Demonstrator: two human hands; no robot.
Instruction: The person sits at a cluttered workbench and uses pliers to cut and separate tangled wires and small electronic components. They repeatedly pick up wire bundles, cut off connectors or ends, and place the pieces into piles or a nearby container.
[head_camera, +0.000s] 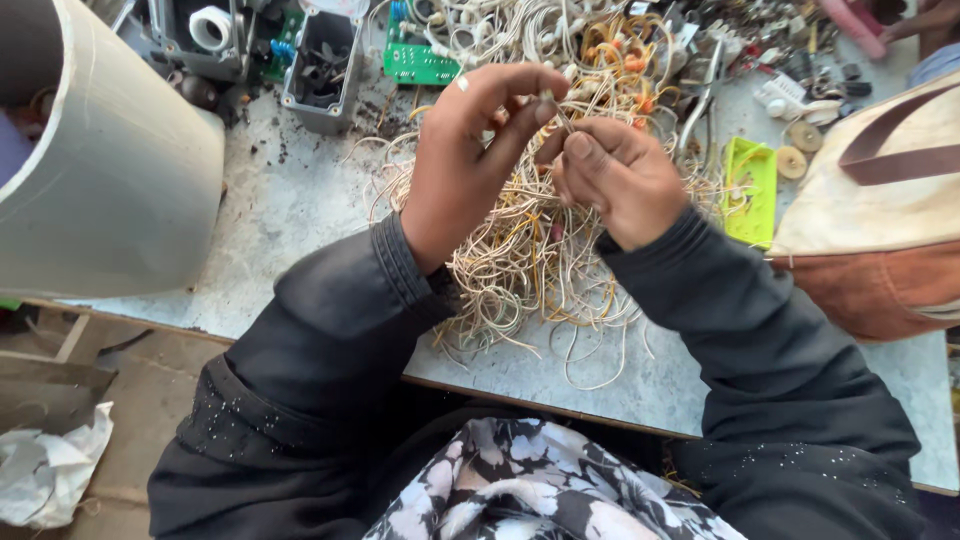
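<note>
Two dark-sleeved arms rise from the near edge of a stained grey worktop (290, 215), and the person's two hands meet just above a loose heap of pale and yellow wires (520, 260) (far too many strands to count). The left hand (470, 150) arches over with its fingers (520, 95) closed on one short, thin wire piece (558, 112), thumb and forefinger pinching its upper end; the right hand (620, 175) is curled shut below, its thumb pressed against the same strand, so the piece is held taut between both hands, lifted clear of the tangle where it can be seen and worked apart from the rest. The heap lies directly under the hands, within easy reach. To the left stands one large pale cylinder (120, 170) at the worktop's edge; to the right, one tan and brown bag (870, 230) rests on the surface, with one lime-green plastic piece (752, 190) just beside it. Farther back sit one grey plastic box (322, 70) holding small dark parts, one green circuit board (420, 64) and one pair of metal pliers (703, 100), set among small hardware that is too jumbled to number.
</note>
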